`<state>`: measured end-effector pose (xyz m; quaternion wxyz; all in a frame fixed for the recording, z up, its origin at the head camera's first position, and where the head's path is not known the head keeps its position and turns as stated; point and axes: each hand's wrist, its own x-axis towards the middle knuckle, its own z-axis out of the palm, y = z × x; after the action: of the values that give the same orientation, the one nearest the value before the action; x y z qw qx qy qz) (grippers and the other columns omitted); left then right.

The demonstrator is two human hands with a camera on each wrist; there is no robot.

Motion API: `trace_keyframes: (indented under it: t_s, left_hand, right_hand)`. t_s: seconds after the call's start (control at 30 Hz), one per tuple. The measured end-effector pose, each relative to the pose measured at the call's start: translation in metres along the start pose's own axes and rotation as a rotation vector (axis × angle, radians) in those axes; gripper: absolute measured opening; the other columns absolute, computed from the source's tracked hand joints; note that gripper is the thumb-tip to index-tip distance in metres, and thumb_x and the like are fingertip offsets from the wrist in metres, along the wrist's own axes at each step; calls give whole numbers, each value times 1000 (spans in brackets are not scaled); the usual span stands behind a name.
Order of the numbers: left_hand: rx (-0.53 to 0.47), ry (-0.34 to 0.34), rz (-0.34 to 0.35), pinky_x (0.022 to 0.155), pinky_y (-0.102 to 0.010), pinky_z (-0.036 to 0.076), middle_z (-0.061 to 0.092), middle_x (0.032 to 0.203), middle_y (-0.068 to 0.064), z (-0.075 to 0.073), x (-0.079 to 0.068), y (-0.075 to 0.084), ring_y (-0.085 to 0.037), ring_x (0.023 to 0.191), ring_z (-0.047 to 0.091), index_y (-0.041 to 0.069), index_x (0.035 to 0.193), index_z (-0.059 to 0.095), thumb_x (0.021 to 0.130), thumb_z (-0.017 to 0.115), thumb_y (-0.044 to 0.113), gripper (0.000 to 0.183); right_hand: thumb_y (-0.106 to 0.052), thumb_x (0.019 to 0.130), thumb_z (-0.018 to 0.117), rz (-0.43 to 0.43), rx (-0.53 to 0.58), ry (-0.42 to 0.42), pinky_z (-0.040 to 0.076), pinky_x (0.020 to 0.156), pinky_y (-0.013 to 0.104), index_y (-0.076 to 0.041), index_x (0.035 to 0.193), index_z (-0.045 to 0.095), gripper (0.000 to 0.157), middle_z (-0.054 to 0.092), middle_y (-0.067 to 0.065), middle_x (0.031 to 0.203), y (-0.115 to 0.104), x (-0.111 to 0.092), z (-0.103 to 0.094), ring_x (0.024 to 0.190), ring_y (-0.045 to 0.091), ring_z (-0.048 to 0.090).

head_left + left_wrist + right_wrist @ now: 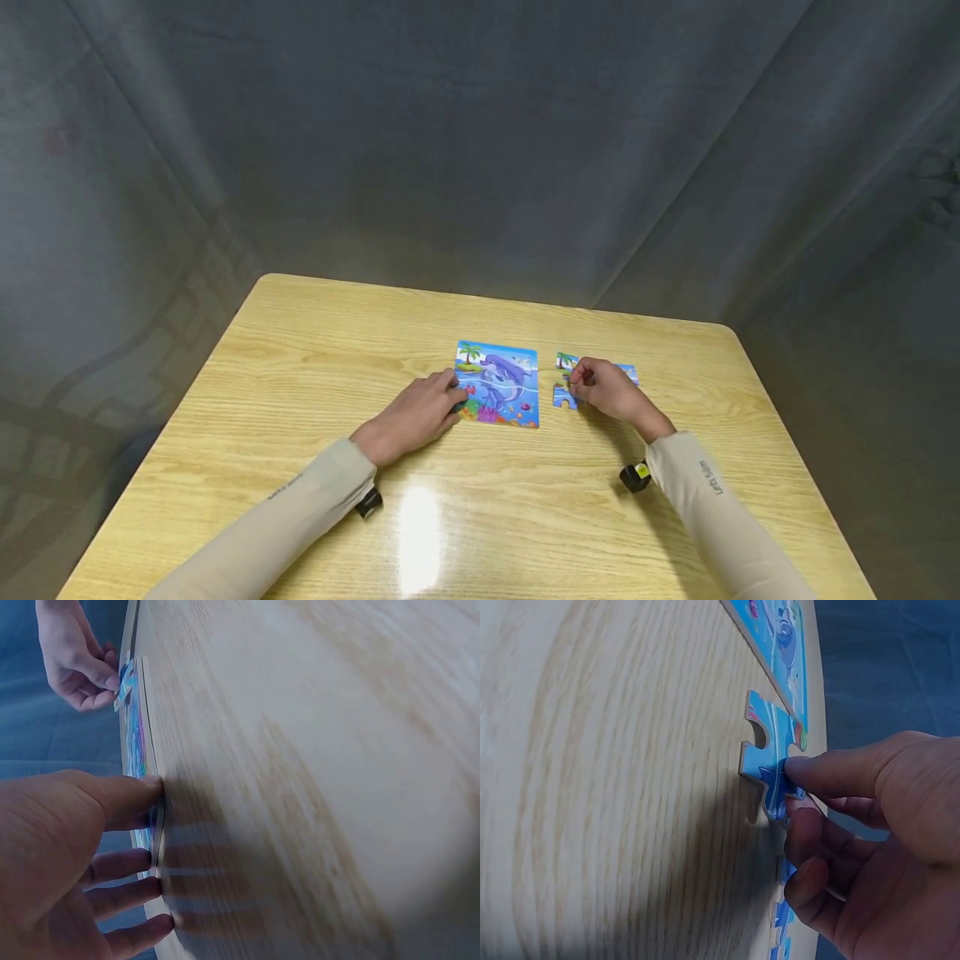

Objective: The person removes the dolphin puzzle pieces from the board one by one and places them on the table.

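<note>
A square dolphin picture puzzle (502, 383) lies on the table with palm, sea and coral printed on it. At its left edge, my left hand (416, 412) rests with fingers extended; in the left wrist view the thumb (135, 793) touches the picture's rim. My right hand (611, 390) is to the right of the picture. Between thumb and index finger it pinches a blue jigsaw piece (769, 761) with a rounded notch, tilted close over the wood. The hand covers part of the other pieces in the head view.
Loose jigsaw pieces lie around the right hand, among them a palm-tree piece (566, 361) and a blue one (632, 372). All sit on a light wooden table (300, 350) with rounded far corners. Dark grey curtains (480, 150) hang behind and beside it.
</note>
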<state>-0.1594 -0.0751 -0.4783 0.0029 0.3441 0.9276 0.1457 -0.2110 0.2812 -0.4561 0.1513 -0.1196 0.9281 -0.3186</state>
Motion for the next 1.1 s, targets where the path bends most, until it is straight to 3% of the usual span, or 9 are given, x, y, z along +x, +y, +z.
trace_keyframes:
  t_s: [0.27,0.6,0.83,1.1]
  left_hand:
    - [-9,-3,-3,84,-41,53,62,119,-10,-3,-1,2,-21,99,54,10,134,72,106,68,21,30]
    - [1,-1,0,83,-40,53,61,117,-8,-2,0,1,-19,97,53,10,133,72,107,67,22,29]
    - [2,11,6,84,-41,54,62,120,-9,0,0,0,-20,99,54,10,134,72,107,67,22,30]
    - [-9,19,5,82,-41,54,61,116,-9,2,0,-1,-20,97,54,11,129,73,106,67,22,26]
  right_hand:
    - [-8,102,69,35,-70,29,45,60,26,-5,101,64,6,71,10,95,-4,-1,-1,72,15,56]
    - [-8,102,69,8,-93,53,42,61,27,-6,99,64,7,64,8,91,-12,2,1,71,16,51]
    - [-8,104,67,-25,-35,6,46,60,28,-4,107,65,5,66,9,96,-31,9,10,71,17,53]
    - [-7,104,67,-91,13,-66,46,62,28,-1,122,65,19,65,9,99,-59,23,29,72,15,52]
